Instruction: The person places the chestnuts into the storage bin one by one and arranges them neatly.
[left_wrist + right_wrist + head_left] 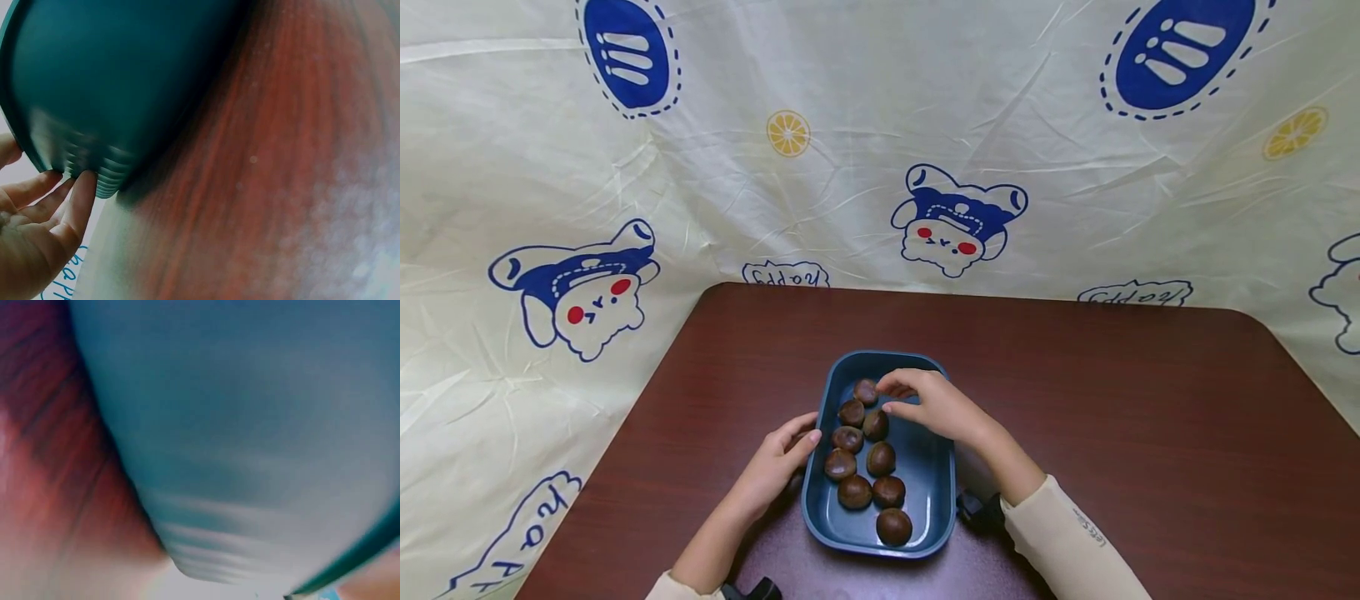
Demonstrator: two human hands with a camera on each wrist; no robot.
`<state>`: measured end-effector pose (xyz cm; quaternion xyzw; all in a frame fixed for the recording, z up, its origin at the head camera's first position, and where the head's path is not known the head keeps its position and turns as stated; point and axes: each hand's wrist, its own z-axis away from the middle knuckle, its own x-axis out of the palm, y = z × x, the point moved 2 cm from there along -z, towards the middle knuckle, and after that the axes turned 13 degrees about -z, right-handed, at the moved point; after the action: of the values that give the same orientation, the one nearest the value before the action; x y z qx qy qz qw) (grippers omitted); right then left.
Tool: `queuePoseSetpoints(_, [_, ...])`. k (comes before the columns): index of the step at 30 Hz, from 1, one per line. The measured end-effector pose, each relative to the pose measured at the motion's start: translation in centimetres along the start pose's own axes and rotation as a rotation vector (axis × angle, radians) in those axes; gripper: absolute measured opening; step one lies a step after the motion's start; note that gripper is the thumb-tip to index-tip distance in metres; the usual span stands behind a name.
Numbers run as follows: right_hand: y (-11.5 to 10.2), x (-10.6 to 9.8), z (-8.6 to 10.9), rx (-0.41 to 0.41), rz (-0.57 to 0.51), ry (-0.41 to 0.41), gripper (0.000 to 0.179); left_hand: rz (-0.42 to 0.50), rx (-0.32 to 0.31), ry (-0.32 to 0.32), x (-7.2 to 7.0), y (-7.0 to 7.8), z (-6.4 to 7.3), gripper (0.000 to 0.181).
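Note:
A blue rectangular tray point(931, 500) holds several brown chestnuts point(881, 458), mostly along its left and middle. My left hand point(775, 462) grips the tray's left side, thumb at the rim and fingertips against the outer wall; in the left wrist view, these fingers point(80, 203) press on the ribbed outside. My right hand point(938, 407) reaches over the right rim into the far half of the tray. Its thumb and fingers are parted, with fingertips close to the farthest chestnut point(866, 392) and the thumb tip beside another chestnut point(876, 425). Nothing shows between them.
The tray stands on a dark reddish-brown table point(1075, 400) with rounded far corners. Behind and left of it hangs a pale sheet point(842, 208) printed with cartoon figures. Dark wrist devices point(979, 510) are at both sleeves. The tray's outer wall point(250, 425) fills most of the right wrist view.

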<state>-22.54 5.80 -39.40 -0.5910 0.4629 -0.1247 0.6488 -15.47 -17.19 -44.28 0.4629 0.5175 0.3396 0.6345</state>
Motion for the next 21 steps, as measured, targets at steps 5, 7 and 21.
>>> queuePoseSetpoints(5, [-0.4,-1.3,0.9,-0.018,-0.025,0.078,0.034,-0.005,-0.002,0.003,-0.1,-0.1,0.0,0.045])
queuePoseSetpoints(7, [-0.6,-2.0,1.3,-0.025,-0.019,0.113,0.036,-0.009,-0.001,0.004,0.0,-0.1,-0.1,0.045])
queuePoseSetpoints(21, [0.6,-5.6,5.5,0.069,-0.022,0.254,0.038,-0.006,0.002,0.008,0.0,-0.1,-0.1,0.045])
